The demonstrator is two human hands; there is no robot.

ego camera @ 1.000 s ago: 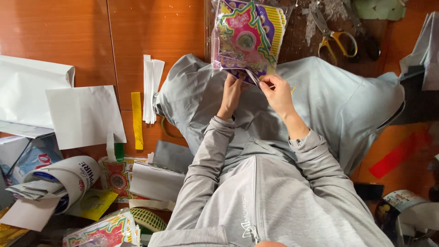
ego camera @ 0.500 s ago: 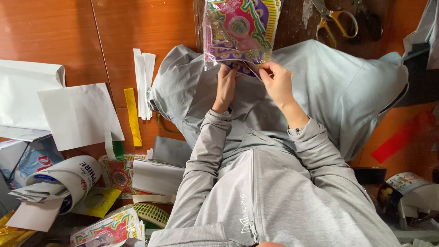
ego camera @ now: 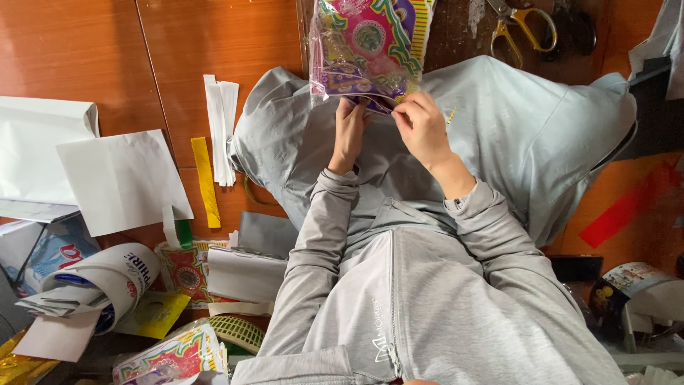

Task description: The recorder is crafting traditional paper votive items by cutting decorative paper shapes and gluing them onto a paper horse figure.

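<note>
Fingers of your right hand were pinched shut on the lower edge of the clear plastic packet of colourful printed paper, just right of the frame's upper middle. Your left hand met the same edge from the left, its fingers curled closed around the packet's bottom corner, so the two hands sat almost touching along the opening. The packet stood up from them toward the top of the frame, resting over the grey garment spread on the wooden surface.

By the look of it, the packet was light and thin; the plastic film was glossy and crinkled, so it was probably slippery and would flop if held by one corner. The paper inside seemed easy to crease or tear, so a flat pinch along the bottom edge, as you had it, seemed the safest hold.

Further out, yellow-handled scissors lay at the upper right. White paper strips and a yellow strip lay left of the garment, white sheets beyond them at the left edge, and rolled printed papers crowded the lower left corner.
</note>
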